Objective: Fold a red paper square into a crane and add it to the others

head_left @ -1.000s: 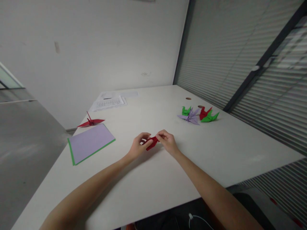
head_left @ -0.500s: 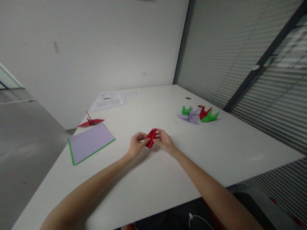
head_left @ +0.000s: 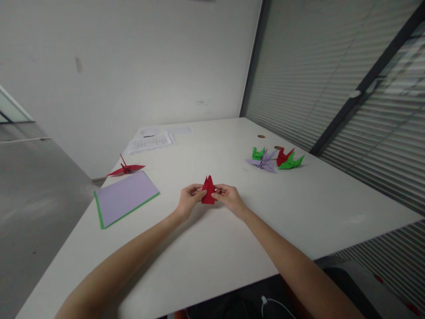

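A folded piece of red origami paper (head_left: pixel 208 193) is held up over the table between both hands, its points upward and its lower edge flat. My left hand (head_left: pixel 190 198) pinches its left side, thumb on the near face and fingers behind. On the opposite side my right hand (head_left: pixel 229 197) grips the right edge the same way, with the thumb in front. The fingertips behind the paper are partly hidden.
Left of the hands lies a stack of lilac and green paper sheets (head_left: pixel 128 197), with a red paper crane (head_left: pixel 126 169) beyond it. Printed papers (head_left: pixel 151 142) rest farther back. On the right sit a lilac crane (head_left: pixel 264 162), green cranes (head_left: pixel 291 162) and a red one (head_left: pixel 282 156).
The red paper has turned from a slanted, pointed-bottom pose to one with its flat lower edge level and a broad face toward me. Both hands keep hold of it.
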Available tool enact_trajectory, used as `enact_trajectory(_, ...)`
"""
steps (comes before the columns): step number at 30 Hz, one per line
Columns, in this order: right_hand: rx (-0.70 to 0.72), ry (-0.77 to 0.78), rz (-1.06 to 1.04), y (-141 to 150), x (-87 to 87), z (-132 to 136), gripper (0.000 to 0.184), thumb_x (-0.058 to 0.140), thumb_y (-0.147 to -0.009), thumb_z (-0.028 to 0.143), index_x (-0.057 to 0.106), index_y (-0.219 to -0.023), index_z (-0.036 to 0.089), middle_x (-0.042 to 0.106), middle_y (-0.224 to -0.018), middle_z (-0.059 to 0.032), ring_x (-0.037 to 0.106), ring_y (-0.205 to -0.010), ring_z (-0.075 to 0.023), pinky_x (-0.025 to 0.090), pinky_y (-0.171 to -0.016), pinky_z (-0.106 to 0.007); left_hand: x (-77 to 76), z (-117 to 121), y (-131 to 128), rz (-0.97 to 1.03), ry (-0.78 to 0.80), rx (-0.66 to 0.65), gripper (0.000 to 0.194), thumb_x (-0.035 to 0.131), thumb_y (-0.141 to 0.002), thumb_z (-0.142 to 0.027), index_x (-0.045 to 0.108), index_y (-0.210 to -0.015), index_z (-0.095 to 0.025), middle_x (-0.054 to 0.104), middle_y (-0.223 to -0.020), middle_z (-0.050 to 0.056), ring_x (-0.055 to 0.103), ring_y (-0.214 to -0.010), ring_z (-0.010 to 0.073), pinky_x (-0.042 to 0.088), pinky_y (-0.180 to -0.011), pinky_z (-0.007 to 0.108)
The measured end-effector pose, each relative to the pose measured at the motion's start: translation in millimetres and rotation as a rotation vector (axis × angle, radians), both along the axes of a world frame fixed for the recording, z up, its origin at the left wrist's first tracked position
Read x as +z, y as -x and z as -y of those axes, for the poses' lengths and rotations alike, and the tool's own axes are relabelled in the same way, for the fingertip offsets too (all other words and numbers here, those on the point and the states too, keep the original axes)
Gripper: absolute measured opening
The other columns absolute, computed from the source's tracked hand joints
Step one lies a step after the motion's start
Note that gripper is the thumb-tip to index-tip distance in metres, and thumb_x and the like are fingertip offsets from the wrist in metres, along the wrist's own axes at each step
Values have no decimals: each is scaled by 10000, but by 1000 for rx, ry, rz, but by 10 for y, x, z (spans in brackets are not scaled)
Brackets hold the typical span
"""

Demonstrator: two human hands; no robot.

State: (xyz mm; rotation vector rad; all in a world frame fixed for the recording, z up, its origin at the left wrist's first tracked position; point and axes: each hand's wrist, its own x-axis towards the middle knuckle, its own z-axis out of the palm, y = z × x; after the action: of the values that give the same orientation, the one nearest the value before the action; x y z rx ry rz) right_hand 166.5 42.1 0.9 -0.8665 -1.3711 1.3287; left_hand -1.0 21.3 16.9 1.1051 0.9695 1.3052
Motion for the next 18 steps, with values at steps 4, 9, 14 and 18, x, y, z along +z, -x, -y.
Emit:
enact_trajectory(4,21,-13,25,-7,-18,-3,348,780,-596,346,679,-882,175,636,-646,17,567,-576,-117,488,-580,-269,26,8,-2,-34,-33,8,295,768,-645,-342,681,-838,-136,690,-806,44,611,-690,137,498,-669,279)
enact_trajectory(9,66,-32,103,-13,-17,18,294,758,-624,317,667,-861,169,572,-593,52,532,-535,-98,459,-565,-251,24,-17,13,-41,-57,35,240,780,-620,-330,658,-688,-135,667,-647,15,577,-588,113,463,-608,252)
enact_trajectory(14,84,-65,107,-8,16,48,261,729,-678,349,660,-855,170,678,-779,-14,614,-661,-132,494,-658,-286,14,-18,12,-68,-74,15,246,780,-619,-342,663,-676,-134,680,-659,26,587,-587,123,476,-606,266)
enact_trajectory(18,57,-50,79,2,30,50,264,747,-659,380,665,-805,176,689,-743,-12,623,-653,-142,509,-654,-296,19,-7,-3,-77,-91,44,282,779,-636,-330,701,-823,-134,706,-763,47,622,-683,146,509,-685,292)
